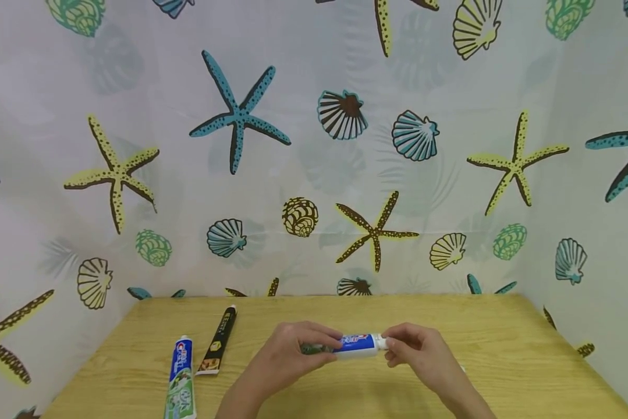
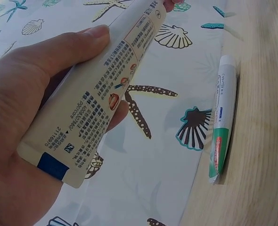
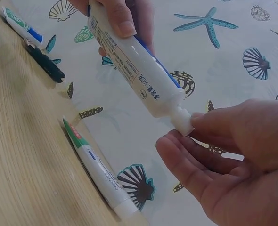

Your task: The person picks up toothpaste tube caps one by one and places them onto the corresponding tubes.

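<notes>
A blue-and-white toothpaste tube [image 1: 357, 344] is held above the table, lying nearly level in the head view. My left hand [image 1: 298, 355] grips it around its crimped-end half, hiding part of the print. In the left wrist view the thumb lies along the edge of the tube's printed back [image 2: 101, 94]. At the other end, my right hand [image 1: 418, 352] pinches the white cap [image 3: 181, 122] between thumb and fingers. The cap sits at the tube's neck; whether it is loosened, I cannot tell.
On the wooden table [image 1: 502, 343], a blue-and-green toothpaste tube [image 1: 180, 378] and a black tube [image 1: 220, 340] lie to the left. A white-and-green tube [image 3: 99, 174] also lies there, seen in both wrist views. A shell-and-starfish curtain [image 1: 293, 174] stands behind.
</notes>
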Action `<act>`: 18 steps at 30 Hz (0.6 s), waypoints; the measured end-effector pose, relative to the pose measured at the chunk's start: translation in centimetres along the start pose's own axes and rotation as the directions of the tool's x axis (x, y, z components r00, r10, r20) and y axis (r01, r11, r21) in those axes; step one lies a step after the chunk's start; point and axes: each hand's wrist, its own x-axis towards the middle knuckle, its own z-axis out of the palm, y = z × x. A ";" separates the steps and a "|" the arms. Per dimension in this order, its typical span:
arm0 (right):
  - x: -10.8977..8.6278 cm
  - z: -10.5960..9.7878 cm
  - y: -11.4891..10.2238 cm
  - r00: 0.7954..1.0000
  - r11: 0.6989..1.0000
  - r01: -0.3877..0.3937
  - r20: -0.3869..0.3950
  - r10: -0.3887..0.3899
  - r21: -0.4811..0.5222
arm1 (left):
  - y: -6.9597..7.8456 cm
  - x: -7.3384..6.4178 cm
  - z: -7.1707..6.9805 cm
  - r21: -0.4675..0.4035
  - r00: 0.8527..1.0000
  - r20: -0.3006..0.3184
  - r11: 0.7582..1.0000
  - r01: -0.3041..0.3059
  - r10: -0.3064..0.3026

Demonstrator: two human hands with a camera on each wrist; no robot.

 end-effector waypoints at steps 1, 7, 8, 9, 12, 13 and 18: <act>0.0 0.0 0.0 1.000 1.000 -0.001 0.007 0.001 0.002 | 0.0 0.0 0.0 -0.004 1.000 0.002 1.000 0.004 -0.004; -0.1 0.1 -0.2 1.000 1.000 -0.003 -0.017 0.003 -0.010 | 0.0 0.1 0.0 -0.010 1.000 0.005 1.000 0.021 -0.021; -0.1 0.2 -0.3 1.000 1.000 -0.001 -0.028 0.000 -0.015 | 0.0 0.1 0.0 -0.008 1.000 0.004 1.000 0.018 -0.018; -0.1 0.3 -0.4 0.999 1.000 0.002 -0.040 -0.002 -0.018 | 0.0 0.1 0.0 -0.005 1.000 0.003 1.000 0.012 -0.012; -0.2 0.5 -0.6 0.998 0.999 0.017 -0.061 -0.020 -0.040 | 0.0 0.1 0.0 -0.001 1.000 0.002 1.000 -0.007 0.007; -0.2 0.5 -0.5 0.998 0.999 0.020 -0.065 -0.023 -0.046 | 0.0 0.1 0.0 0.001 1.000 0.003 1.000 -0.010 0.010; -0.3 0.4 -0.5 0.999 1.000 0.015 -0.051 -0.016 -0.018 | -0.1 -0.1 0.0 0.000 1.000 0.000 1.000 -0.016 0.016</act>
